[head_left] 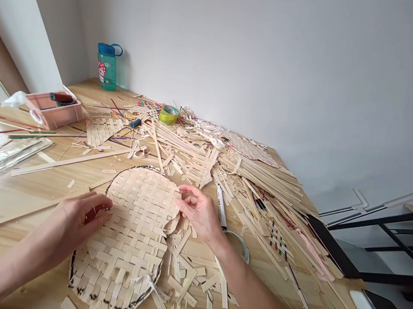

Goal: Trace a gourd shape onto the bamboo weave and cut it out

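A woven mat of pale bamboo strips [137, 216], cut to a rounded gourd-like outline with black marker along parts of its edge, lies in front of me, tilted up a little. My left hand [91, 213] holds its left edge, fingers curled at the narrower middle. At the upper right edge, my right hand [195, 210] pinches the mat between thumb and fingers. Just below the right hand, a bit of the rim looks ragged and bent. A loose white strip [145, 280] lies across the mat's lower right part.
Cut strip scraps [187, 283] lie right of the mat. A marker pen [222, 208] and a tape roll [237, 246] sit by my right forearm. Farther back are long strips [263, 175], green tape [169, 114], a pink basket [54, 109] and a water bottle [107, 68].
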`<action>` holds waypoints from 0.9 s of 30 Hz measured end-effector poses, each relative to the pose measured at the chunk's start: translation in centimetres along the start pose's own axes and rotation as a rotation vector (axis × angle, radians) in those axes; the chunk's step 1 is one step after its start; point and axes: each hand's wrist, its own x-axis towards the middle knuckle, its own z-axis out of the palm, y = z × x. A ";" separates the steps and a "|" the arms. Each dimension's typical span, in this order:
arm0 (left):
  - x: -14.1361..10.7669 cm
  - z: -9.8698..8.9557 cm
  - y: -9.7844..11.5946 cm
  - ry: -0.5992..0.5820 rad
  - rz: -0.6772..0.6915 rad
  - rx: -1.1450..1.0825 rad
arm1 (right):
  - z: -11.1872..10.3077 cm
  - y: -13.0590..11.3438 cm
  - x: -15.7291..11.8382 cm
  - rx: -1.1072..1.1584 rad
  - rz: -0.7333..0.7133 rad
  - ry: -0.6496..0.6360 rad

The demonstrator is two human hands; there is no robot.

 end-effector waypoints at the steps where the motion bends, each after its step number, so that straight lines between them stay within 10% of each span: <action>1: 0.0 0.1 0.0 0.002 0.004 0.007 | 0.0 0.0 0.0 0.006 0.002 0.003; 27: -0.8 1.3 1.3 0.015 0.129 0.118 | 0.0 -0.4 -0.5 0.073 -0.007 0.071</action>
